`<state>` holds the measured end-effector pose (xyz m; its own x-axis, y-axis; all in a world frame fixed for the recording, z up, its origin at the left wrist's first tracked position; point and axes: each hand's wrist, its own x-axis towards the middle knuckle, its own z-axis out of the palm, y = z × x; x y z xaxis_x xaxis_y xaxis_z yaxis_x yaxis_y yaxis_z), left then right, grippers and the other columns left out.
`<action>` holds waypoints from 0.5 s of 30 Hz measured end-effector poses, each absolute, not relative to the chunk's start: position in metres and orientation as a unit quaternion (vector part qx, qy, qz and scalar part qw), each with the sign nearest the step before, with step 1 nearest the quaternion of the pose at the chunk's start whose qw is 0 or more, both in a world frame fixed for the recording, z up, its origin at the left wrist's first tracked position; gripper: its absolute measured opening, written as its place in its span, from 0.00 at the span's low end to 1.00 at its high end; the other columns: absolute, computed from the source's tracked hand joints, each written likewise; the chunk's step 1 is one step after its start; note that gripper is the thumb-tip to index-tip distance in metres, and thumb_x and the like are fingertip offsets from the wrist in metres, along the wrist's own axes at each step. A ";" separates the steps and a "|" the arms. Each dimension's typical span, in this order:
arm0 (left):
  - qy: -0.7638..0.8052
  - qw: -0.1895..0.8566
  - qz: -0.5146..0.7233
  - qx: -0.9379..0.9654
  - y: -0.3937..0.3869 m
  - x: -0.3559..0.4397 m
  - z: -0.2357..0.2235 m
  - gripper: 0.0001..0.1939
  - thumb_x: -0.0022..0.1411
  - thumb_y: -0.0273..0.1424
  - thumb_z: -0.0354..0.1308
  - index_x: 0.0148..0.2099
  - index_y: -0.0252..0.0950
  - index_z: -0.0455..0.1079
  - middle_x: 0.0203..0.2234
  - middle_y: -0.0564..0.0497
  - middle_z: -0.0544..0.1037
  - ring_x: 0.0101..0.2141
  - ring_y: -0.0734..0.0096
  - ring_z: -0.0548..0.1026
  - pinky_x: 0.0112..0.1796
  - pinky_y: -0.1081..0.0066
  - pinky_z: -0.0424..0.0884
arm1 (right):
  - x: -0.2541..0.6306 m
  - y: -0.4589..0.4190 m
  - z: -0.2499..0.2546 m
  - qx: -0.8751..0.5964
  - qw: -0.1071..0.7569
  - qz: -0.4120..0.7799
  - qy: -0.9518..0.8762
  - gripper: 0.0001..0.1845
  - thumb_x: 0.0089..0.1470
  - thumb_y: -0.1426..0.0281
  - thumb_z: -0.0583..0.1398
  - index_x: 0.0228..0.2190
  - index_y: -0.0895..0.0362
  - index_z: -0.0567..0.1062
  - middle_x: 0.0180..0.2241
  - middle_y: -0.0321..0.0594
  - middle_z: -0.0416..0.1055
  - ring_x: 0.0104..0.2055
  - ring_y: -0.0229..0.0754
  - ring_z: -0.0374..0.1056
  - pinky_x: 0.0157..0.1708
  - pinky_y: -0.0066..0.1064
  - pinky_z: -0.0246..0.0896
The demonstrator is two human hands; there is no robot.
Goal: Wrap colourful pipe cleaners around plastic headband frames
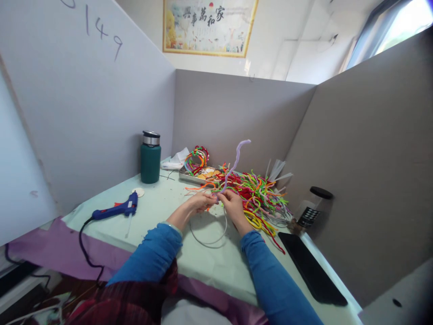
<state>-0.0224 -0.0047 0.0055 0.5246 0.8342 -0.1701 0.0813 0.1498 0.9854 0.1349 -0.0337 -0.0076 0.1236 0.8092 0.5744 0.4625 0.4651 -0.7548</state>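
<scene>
Lilac chenille stem [234, 167] held upright

The fuzzy, wavy stem rises over the middle of the tabletop [158, 210], its lower end pinched by the left hand [199, 202] and right hand [232, 205], which hide how it meets the thin, smooth grey hoop [226, 223] below. Near the far edge, a shallow metal tray [191, 178] holds flat discs [208, 174], hard to make out, its right end obscured by tangled chenille stems [257, 194]. By the right edge, a clear, black-lidded jar [306, 212] has indistinct brown contents.

Fuzzy stem [234, 165] is lt purple, wire ring [226, 222] grey. Bottle [150, 163] is dk green w/ blk lid [151, 134]; glue gun [113, 211] is blue.
</scene>
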 end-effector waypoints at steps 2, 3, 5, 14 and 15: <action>0.394 0.635 0.292 0.597 -0.004 -0.021 0.004 0.19 0.40 0.39 0.70 0.29 0.33 0.68 0.13 0.60 0.59 0.13 0.86 0.46 0.19 0.73 0.35 | 0.135 -0.033 -0.008 -0.503 0.561 0.152 -0.640 0.16 0.48 0.58 0.58 0.19 0.57 0.69 0.18 0.32 0.64 0.22 0.36 0.57 0.25 0.28 0.51; 0.395 0.626 0.293 0.605 -0.005 -0.021 0.004 0.18 0.40 0.39 0.70 0.29 0.33 0.68 0.13 0.60 0.60 0.13 0.86 0.47 0.19 0.73 0.36 | 0.135 -0.032 -0.008 -0.509 0.557 0.150 -0.639 0.16 0.48 0.58 0.59 0.19 0.57 0.68 0.18 0.32 0.64 0.22 0.36 0.57 0.25 0.28 0.51; 0.404 0.606 0.291 0.620 -0.006 -0.019 0.005 0.17 0.41 0.38 0.69 0.27 0.33 0.68 0.13 0.59 0.60 0.13 0.85 0.47 0.19 0.73 0.36 | 0.135 -0.031 -0.008 -0.519 0.544 0.143 -0.644 0.15 0.48 0.59 0.59 0.18 0.56 0.68 0.17 0.32 0.63 0.22 0.36 0.57 0.24 0.28 0.50; 0.448 0.563 0.322 0.616 -0.011 -0.013 0.006 0.06 0.47 0.27 0.61 0.23 0.34 0.66 0.10 0.59 0.58 0.13 0.83 0.49 0.17 0.74 0.40 | 0.130 -0.039 -0.008 -0.471 0.453 -0.046 -0.755 0.07 0.53 0.71 0.57 0.25 0.55 0.75 0.28 0.40 0.73 0.33 0.42 0.65 0.35 0.32 0.53; 0.433 0.572 0.335 0.611 -0.009 -0.014 0.004 0.06 0.46 0.27 0.62 0.24 0.33 0.66 0.11 0.59 0.58 0.13 0.83 0.49 0.17 0.74 0.40 | 0.130 -0.040 -0.008 -0.467 0.448 -0.059 -0.760 0.07 0.53 0.71 0.57 0.26 0.55 0.75 0.29 0.40 0.74 0.34 0.43 0.65 0.36 0.32 0.53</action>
<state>-0.0135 -0.0095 0.0043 0.4014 0.9118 -0.0866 0.1459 0.0297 0.9889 0.1305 -0.0395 -0.0080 -0.1626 0.6567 0.7364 0.7620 0.5577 -0.3291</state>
